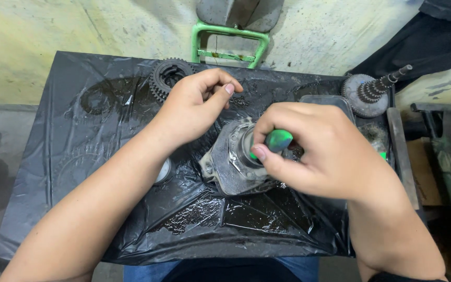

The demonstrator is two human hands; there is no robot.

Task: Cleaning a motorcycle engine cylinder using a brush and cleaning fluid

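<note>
Gripping green handle (279,140) over greasy grey housing (230,164): right hand (314,151); left hand (197,107) loosely curled, empty.

You have no packages, labels, signs or screens before you; only a black plastic sheet (105,172) covers your worktop.

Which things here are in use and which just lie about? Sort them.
In use: right hand gripping a green-handled tool over the grey metal housing; left hand beside it.
Lying about: toothed gear, geared shaft, green frame.
</note>
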